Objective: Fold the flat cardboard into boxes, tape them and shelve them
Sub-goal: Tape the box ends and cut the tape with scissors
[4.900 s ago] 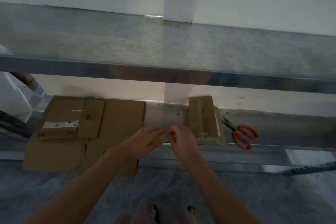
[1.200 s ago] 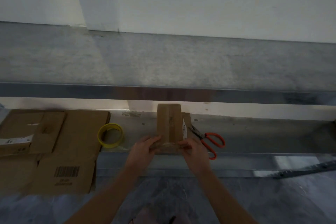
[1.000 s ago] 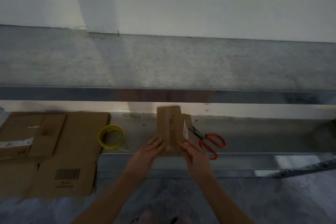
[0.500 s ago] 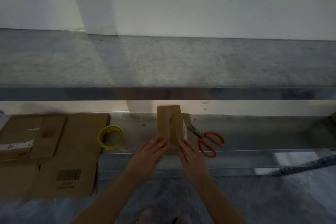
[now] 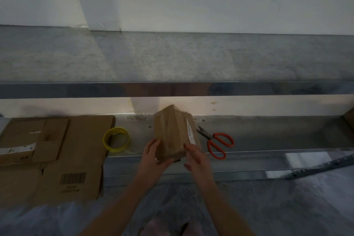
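A small brown cardboard box (image 5: 171, 132), taped along its top, is tilted up off the lower metal shelf (image 5: 268, 140) at centre. My left hand (image 5: 153, 156) grips its near left corner, with the thumb on the left side and the fingers underneath. My right hand (image 5: 195, 159) holds the near right side, by a white label. Flat cardboard sheets (image 5: 63, 151) lie on the shelf at the left; one carries a barcode.
A yellow tape roll (image 5: 116, 139) lies on the shelf between the flat cardboard and the box. Red-handled scissors (image 5: 216, 142) lie just right of the box. The upper shelf (image 5: 172, 59) runs across above, with its metal front edge overhanging. The floor is below.
The box lay flat under both hands' fingers half a second ago. Now both hands grip it and its far end has lifted and tilted, turned slightly left.
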